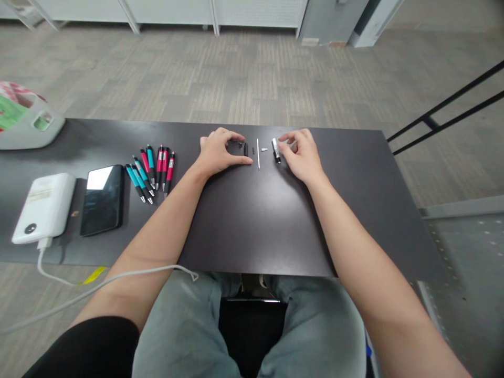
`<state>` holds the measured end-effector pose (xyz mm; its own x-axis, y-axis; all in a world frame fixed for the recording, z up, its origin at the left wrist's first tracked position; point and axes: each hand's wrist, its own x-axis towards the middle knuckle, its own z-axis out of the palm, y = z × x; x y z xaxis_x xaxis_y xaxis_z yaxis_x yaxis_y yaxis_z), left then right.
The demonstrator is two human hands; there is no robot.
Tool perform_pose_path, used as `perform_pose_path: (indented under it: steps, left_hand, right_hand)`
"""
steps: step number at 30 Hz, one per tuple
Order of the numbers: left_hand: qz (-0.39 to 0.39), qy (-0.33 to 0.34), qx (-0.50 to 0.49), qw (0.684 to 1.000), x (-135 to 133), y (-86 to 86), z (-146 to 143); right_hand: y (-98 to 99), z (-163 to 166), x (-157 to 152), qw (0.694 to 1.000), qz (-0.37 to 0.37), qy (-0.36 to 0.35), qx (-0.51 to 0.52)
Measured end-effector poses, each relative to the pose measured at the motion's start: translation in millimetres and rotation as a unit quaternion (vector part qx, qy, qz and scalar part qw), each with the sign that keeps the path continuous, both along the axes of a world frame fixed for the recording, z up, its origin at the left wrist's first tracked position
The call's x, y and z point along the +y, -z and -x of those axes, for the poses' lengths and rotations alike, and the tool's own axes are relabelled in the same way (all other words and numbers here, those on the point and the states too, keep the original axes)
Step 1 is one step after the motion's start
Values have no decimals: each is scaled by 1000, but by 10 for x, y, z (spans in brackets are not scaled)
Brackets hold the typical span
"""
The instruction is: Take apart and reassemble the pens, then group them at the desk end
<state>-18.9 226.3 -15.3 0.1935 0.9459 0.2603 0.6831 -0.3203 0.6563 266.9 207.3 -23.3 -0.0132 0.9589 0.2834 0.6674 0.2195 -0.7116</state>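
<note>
Several pen parts lie in a loose row near the far edge of the dark table. My left hand (pixel 220 151) rests at the left end, thumb and forefinger spread apart around a short black tube (pixel 245 149) and a small dark piece (pixel 240 144). To the right are a tiny dark piece (pixel 253 150), a thin white pen refill (pixel 259 154) and a small silvery tip (pixel 264 149). At the right end lies a white-and-black pen barrel (pixel 276 150). Beside it my right hand (pixel 301 154) has its fingers bent and apart; whether the fingertips touch the barrel is unclear.
Left of my left arm lie several teal pens (pixel 140 177) and red pens (pixel 164 167). Farther left are a black phone (pixel 102 202), a white power bank (pixel 45 206) with a cable (pixel 129 273), and a white container (pixel 43 128) at the table's far-left edge.
</note>
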Motion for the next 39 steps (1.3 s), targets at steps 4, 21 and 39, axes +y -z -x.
perform_pose_path:
  steps: [4,21,39]
  left_hand:
    - [-57,-25,5,998,-156,-123,-188]
    - [-78,120,25,989,-340,-72,-463]
    - [-107,24,-45,993,-329,-199,-448]
  right_hand:
    - [63,24,-50,998,-17,22,-58]
    - [20,17,-29,998,-3,41,-37]
    - [-78,20,-42,999,-21,4,44]
